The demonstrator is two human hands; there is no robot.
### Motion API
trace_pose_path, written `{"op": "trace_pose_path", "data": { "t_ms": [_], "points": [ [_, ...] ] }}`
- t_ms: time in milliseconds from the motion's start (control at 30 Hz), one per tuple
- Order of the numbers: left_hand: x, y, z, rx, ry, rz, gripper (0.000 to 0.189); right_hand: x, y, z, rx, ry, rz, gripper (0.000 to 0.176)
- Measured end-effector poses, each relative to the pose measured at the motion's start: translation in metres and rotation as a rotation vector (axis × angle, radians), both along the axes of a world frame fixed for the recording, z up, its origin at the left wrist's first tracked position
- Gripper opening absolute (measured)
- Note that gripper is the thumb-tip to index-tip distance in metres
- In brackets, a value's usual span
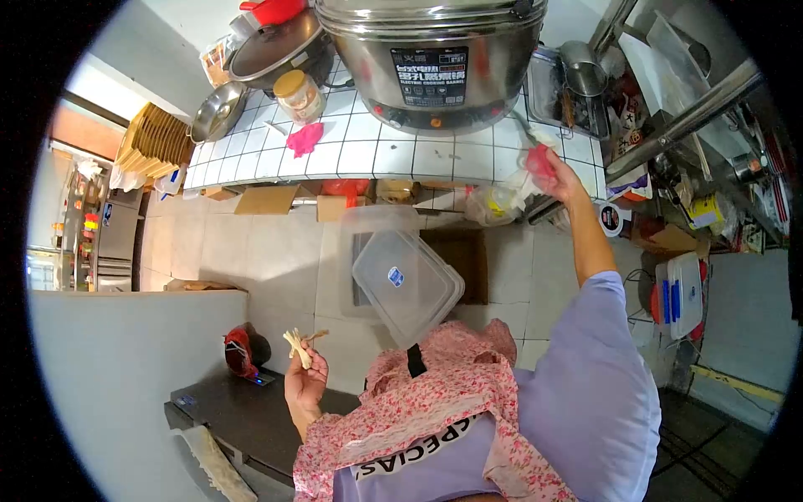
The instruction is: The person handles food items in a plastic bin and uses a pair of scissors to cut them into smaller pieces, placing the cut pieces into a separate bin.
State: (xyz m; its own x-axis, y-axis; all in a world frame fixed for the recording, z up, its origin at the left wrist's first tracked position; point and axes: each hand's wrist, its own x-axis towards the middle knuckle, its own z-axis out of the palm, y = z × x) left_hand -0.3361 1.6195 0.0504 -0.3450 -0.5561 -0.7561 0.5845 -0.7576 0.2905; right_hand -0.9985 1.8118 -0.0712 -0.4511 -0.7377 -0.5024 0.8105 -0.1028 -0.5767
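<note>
The left hand [306, 386] is mostly closed around some pale strips [299, 346]; a loose grip could let them drop. The right hand [564, 179], fingers nearly closed, pinches a pink cloth or bag [538, 161] by the tiled counter [360, 157], near the electric cooking barrel [431, 77]; pulling could drag the adjoining plastic.

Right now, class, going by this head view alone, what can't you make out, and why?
All in the head view:
- Big cooker: top cut off by the upper edge; inside hidden by its wall.
- Cooker label: smallest print too small.
- Left hand: its pale bundle too small to identify.
- Right hand: palm hidden by the hand itself.
</note>
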Motion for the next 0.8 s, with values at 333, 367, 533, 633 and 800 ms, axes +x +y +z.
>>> {"op": "trace_pose_path", "data": {
  "t_ms": [333, 367, 533, 633, 800],
  "points": [
    [0.006, 0.006, -0.008, 0.004, -0.057, 0.046, 0.024, 0.068, 0.006, 0.039, -0.361, -0.039, -0.34, 0.029],
    [0.008, 0.004, -0.01, 0.057, -0.039, 0.082, 0.026, 0.049, 0.011, 0.007, -0.526, -0.058, -0.277, 0.035],
    [0.022, 0.003, -0.012, -0.138, -0.04, -0.027, 0.03, 0.065, 0.008, 0.03, -0.369, 0.155, -0.238, 0.046],
    [0.019, -0.006, 0.009, -0.305, -0.197, -0.08, 0.027, 0.112, 0.011, 0.068, -0.316, 0.362, -0.022, 0.07],
    [0.064, -0.017, 0.047, -0.44, -0.183, -0.177, 0.027, 0.239, -0.03, 0.109, -0.353, 0.258, 0.33, 0.076]
  ]
}}
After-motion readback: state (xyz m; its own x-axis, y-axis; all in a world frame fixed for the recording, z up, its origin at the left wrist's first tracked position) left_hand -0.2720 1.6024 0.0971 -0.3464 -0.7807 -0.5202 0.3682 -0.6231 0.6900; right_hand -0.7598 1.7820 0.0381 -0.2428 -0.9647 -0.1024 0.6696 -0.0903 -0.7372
